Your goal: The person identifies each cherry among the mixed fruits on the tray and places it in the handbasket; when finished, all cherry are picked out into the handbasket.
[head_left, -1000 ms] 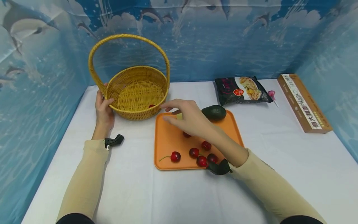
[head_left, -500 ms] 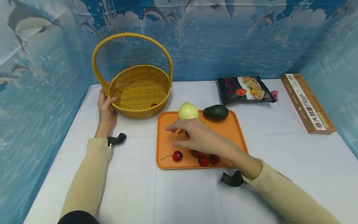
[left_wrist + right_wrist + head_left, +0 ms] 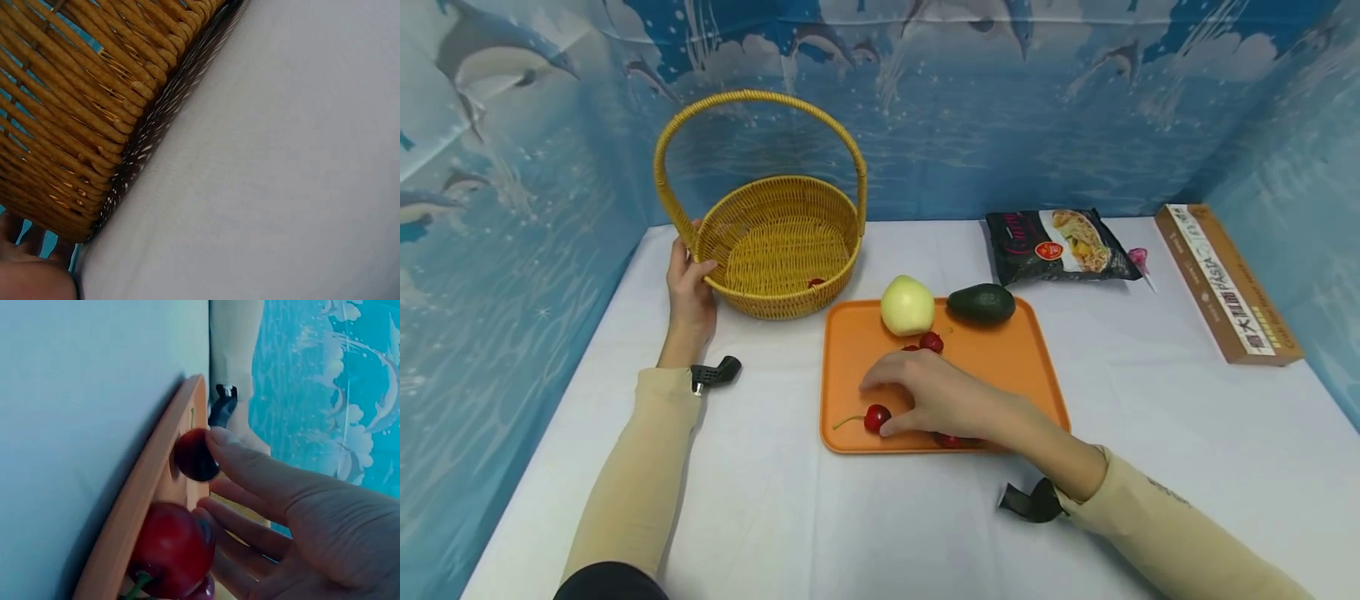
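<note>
My left hand grips the side of a yellow wicker basket, thumb over the rim near the handle's foot. One red cherry lies inside the basket. My right hand is low over an orange tray, thumb and fingers spread apart around a stemmed cherry. In the right wrist view the thumb tip overlaps the edge of that cherry, while the other fingers stand away from it. Another cherry shows large in front. Further cherries lie on the tray, some partly hidden by my right hand.
A pale green apple-like fruit and an avocado sit along the tray's back edge. Behind the tray lie a black food packet and a pink lollipop. A long brown pasta box is at the right.
My right hand has moved away from the basket, back toward the front of the tray and down to the stemmed cherry. My left hand keeps its hold on the basket.
</note>
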{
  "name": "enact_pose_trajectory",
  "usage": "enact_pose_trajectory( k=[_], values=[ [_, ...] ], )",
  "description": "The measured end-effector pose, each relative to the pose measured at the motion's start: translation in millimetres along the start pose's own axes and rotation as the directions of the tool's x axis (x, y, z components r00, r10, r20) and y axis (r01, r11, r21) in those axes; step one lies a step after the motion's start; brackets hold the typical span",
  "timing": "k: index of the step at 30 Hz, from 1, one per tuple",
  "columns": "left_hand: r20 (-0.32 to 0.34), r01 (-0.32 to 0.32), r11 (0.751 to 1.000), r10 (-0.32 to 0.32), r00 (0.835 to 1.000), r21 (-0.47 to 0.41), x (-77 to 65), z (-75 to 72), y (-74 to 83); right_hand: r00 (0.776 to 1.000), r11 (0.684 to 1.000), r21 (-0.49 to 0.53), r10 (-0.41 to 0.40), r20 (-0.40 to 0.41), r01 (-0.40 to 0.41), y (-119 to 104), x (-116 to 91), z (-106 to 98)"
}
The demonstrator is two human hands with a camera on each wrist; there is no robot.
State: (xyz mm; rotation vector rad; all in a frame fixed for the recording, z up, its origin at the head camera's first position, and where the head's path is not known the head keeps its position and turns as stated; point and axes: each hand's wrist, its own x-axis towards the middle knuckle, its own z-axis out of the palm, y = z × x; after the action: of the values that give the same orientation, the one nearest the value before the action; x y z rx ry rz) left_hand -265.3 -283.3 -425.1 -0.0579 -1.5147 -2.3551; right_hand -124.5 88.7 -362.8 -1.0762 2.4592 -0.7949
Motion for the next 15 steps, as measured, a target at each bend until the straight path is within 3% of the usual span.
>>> enact_pose_trajectory(
  k=[10,15],
  values=[
    [-0.011,-0.016,1.000,0.016,1.000,-0.013,1.1,-1.0,3.6,1.000,0.999,0.042,-0.025,0.001,0.025,5.8,1.7,6.5],
    [0.007,-0.005,1.000,0.005,1.000,0.020,-0.3,-2.2,1.3,0.999,0.999,0.009,-0.036,-0.016,0.036,5.9,-0.5,12.5]
  ],
)
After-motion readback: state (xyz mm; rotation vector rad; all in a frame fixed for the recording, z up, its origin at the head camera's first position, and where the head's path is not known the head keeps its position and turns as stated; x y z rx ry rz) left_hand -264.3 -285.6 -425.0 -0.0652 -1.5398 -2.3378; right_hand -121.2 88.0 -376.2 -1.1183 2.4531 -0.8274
